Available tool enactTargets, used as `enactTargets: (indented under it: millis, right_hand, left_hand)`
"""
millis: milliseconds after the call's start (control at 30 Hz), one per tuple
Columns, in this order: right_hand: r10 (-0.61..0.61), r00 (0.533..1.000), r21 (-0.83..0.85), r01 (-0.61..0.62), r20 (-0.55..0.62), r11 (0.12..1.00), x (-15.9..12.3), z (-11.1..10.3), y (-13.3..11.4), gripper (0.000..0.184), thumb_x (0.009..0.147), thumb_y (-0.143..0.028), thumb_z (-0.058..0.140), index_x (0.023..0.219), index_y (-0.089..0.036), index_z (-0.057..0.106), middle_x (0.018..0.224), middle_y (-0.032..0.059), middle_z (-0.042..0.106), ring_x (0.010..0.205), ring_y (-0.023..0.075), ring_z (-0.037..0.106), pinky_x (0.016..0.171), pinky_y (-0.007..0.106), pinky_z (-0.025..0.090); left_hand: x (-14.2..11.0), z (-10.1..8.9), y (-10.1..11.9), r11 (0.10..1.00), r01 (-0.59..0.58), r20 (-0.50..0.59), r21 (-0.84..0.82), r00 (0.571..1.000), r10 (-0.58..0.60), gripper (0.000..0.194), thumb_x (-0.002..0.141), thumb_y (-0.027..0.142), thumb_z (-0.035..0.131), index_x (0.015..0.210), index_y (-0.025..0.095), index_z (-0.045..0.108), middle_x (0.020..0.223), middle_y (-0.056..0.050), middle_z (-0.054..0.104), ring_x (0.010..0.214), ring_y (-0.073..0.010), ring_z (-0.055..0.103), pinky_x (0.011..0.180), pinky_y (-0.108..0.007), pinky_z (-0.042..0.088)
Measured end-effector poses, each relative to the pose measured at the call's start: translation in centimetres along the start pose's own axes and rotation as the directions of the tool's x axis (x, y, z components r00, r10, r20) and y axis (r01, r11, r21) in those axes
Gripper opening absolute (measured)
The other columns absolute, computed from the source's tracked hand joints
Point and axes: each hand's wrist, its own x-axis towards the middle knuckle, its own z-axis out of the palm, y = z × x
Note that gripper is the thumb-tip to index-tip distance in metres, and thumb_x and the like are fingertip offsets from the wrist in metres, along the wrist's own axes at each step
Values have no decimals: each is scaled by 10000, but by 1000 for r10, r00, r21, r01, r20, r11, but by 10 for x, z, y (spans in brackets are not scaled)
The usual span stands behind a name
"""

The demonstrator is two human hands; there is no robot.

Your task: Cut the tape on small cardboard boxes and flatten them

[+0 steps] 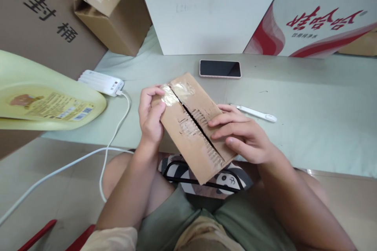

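A small brown cardboard box [196, 125] is tilted above my lap, its top flaps parted by a narrow dark slit. Clear tape clings to its far left end, and torn paper marks run along the slit. My left hand [151, 115] grips the upper left corner, thumb on the top near the tape. Across the right flap lie the fingers of my right hand [243, 131], with some fingers curled over the far edge, holding that side. Just beyond this hand a slim white tool [256, 113], perhaps a cutter, lies on the pale green cloth [309, 125].
A phone [220, 69] lies past the box. At left are a white power bank [101, 82] with a cable and a yellow bottle [50, 94]. An open carton [118, 23], a white box [206, 11] and a red-and-white carton [318, 23] line the back.
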Motion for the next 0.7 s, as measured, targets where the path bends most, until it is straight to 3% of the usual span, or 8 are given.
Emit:
enactTargets:
  millis: [233, 367, 433, 533, 633, 700]
  right_hand:
    - [6, 999, 22, -5, -47, 1000, -1, 7, 2, 191, 1010, -262, 559, 1057, -251, 744, 1142, 63, 760, 1078, 202, 708, 1241, 491, 412]
    - [51, 999, 46, -51, -9, 998, -3, 8, -2, 210, 1026, -355, 558, 1109, -275, 732, 1177, 59, 748, 1157, 233, 694, 1284, 527, 355]
    - [122, 993, 131, -121, -4, 984, -9, 7, 0, 315, 1023, -494, 566, 1241, -310, 700, 1361, 65, 692, 1341, 272, 618, 1291, 541, 345]
    - [289, 954, 333, -246, -84, 910, -21, 4, 11, 528, 988, -693, 513, 1423, -398, 572, 1626, 34, 484, 1516, 310, 471, 1231, 543, 429]
    - [424, 896, 413, -337, -137, 846, -33, 2, 26, 553, 973, -728, 502, 1428, -418, 541, 1634, 24, 463, 1505, 306, 481, 1204, 536, 452]
    - [461, 883, 389, -395, -89, 832, -37, 4, 32, 582, 960, -722, 545, 1438, -390, 534, 1620, 52, 478, 1509, 308, 471, 1202, 533, 451]
  left_hand:
    - [-2, 4, 0, 1000, -14, -28, -28, 1000, 13, 170, 832, 388, 692, 925, 248, 661, 1094, -40, 679, 1061, -238, 637, 980, -381, 484]
    - [-3, 5, 1, 999, -20, -15, -33, 1000, 19, 172, 851, 386, 695, 937, 243, 653, 1098, -47, 670, 1081, -240, 637, 993, -377, 474]
    - [-2, 6, 4, 999, -12, -18, -45, 1000, 11, 143, 826, 333, 686, 930, 238, 663, 1076, -44, 678, 1062, -231, 637, 974, -363, 468]
    - [2, 5, 8, 997, 7, -69, -79, 998, -13, 128, 771, 240, 645, 895, 217, 668, 963, -34, 672, 927, -200, 611, 870, -335, 466]
    - [11, -7, 3, 992, 22, -186, -125, 981, -45, 127, 764, 158, 573, 861, 188, 650, 779, -4, 561, 737, -155, 500, 731, -309, 433]
    - [20, -21, -7, 986, 30, -243, -166, 968, -70, 152, 800, 109, 515, 872, 183, 627, 770, 7, 518, 725, -136, 473, 743, -294, 438]
